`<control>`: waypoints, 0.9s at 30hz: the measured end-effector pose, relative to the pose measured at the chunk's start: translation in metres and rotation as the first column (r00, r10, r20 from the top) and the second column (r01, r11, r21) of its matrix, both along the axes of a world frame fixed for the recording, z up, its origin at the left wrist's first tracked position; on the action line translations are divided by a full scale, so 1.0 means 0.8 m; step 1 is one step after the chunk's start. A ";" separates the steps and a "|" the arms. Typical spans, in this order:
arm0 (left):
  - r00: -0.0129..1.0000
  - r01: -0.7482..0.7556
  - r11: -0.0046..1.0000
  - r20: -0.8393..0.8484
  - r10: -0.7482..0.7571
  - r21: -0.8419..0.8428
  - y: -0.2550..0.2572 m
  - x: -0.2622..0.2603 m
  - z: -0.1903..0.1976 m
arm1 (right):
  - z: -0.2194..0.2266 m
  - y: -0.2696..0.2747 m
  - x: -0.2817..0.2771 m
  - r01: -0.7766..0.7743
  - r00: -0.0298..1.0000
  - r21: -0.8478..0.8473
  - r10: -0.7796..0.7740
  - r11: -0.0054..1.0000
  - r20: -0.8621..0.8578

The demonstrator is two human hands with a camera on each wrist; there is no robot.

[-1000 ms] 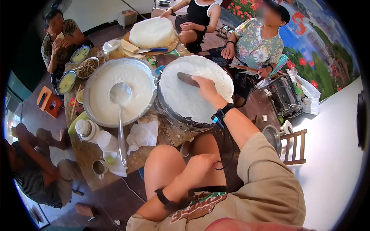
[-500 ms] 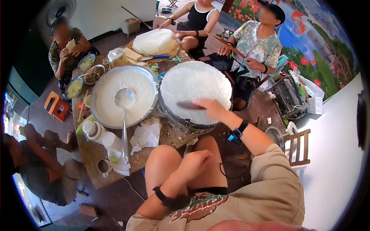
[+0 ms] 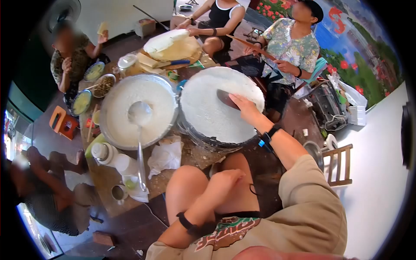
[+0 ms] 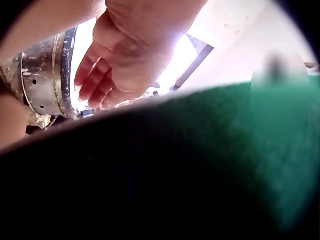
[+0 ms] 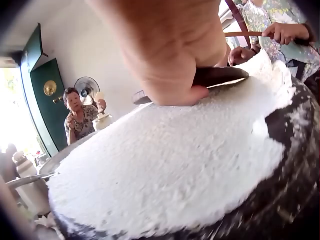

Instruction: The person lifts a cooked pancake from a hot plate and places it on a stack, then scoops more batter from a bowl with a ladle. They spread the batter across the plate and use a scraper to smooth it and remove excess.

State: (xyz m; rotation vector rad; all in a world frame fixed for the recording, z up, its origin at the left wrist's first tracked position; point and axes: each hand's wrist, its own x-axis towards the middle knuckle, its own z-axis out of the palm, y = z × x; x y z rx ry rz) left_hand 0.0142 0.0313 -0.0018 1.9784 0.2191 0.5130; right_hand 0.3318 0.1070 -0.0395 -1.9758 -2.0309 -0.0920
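Note:
My right hand (image 3: 248,110) grips a dark, flat scraper (image 3: 225,99) with rounded ends, right at the white batter (image 3: 208,112) spread over a round griddle (image 3: 203,141). In the right wrist view the thumb presses along the scraper (image 5: 222,76) close over the batter, which has an uneven rim with dark griddle showing at the edge. My left hand (image 3: 225,181) rests over my thigh, holding nothing; its fingers (image 4: 92,75) hang loosely curled in the left wrist view, near the griddle's metal side (image 4: 44,80).
Left of the griddle stands a wide metal basin (image 3: 175,110) of batter with a ladle (image 3: 140,113) in it. White bottles (image 3: 104,152), a crumpled cloth (image 3: 164,156) and a mug (image 3: 119,192) stand nearer. Stacked flatbreads (image 3: 167,45) lie at the back; several people sit around.
My right hand swept the scraper toward me across the batter, then back up and rightward. My left hand stayed on my thigh. At the back, a person has lifted part of the flatbread stack.

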 end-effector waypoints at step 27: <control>0.982 -0.183 0.967 -0.073 0.173 -0.176 -0.017 -0.064 0.040 | 0.075 -0.058 -0.110 0.054 0.956 -0.205 -0.110 0.977 -0.271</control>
